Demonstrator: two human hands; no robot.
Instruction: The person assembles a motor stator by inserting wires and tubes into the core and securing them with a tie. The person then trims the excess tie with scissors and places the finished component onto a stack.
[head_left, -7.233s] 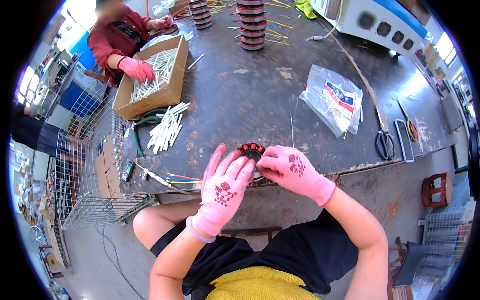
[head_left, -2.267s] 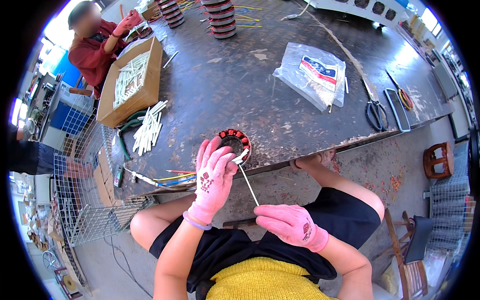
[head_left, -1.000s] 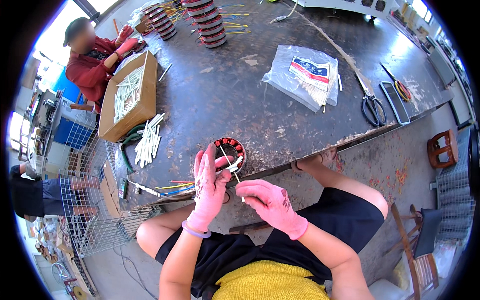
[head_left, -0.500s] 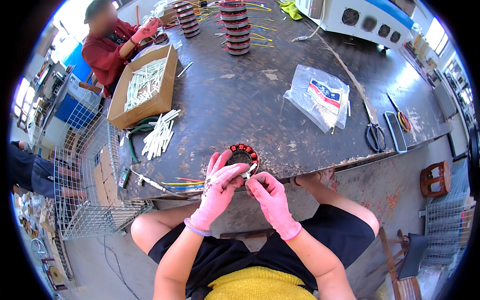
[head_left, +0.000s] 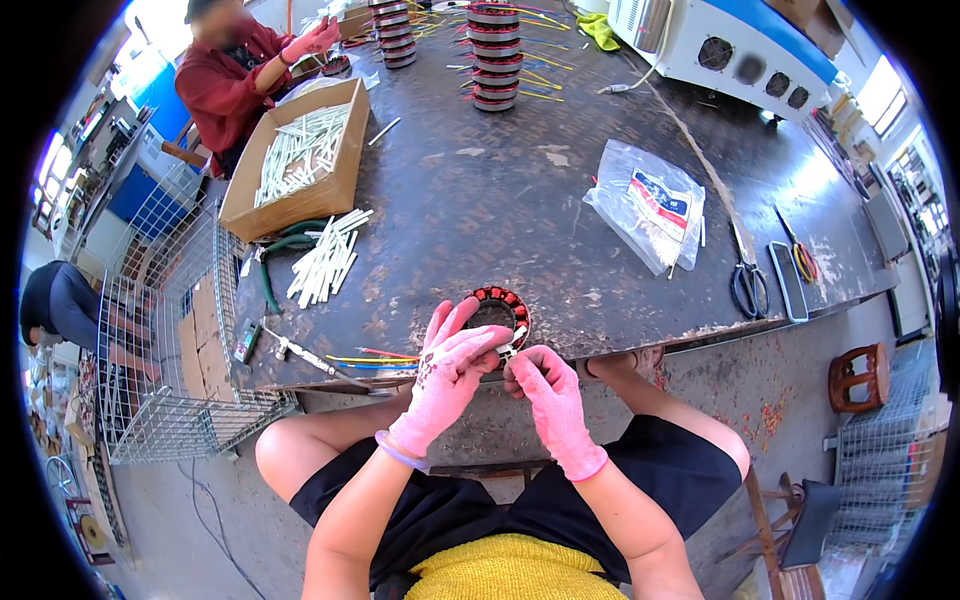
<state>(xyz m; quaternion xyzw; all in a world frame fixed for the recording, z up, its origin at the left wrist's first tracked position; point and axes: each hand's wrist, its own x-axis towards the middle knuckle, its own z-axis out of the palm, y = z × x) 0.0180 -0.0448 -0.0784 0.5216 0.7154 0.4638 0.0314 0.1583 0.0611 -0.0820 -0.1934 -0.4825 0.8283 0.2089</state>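
A ring-shaped motor stator (head_left: 511, 299) with red windings lies at the table's near edge. My left hand (head_left: 447, 375), in a pink glove, holds its near left side, the thumb reaching over the rim and the upper fingers stretched out. My right hand (head_left: 553, 400), gloved alike, pinches at the stator's near side, thumb against forefinger. A small white strip (head_left: 507, 353) shows between the two hands; its far end is hidden by the fingers. Just left of the stator, yellow, blue and red wire leads (head_left: 375, 361) stick out from under my left hand.
White sleeves lie in a loose pile (head_left: 327, 262) and fill a cardboard box (head_left: 236, 218). Green-handled pliers (head_left: 268, 285), a clear plastic bag (head_left: 625, 190), scissors (head_left: 748, 290) and a phone (head_left: 789, 283) lie around. Stacked stators (head_left: 495, 70) stand farther back. A co-worker (head_left: 215, 85) sits far left.
The view has shifted slightly, so the table things sit a little farther right. My hands keep nearly the same grip at the stator. The co-worker's raised hand has moved a little.
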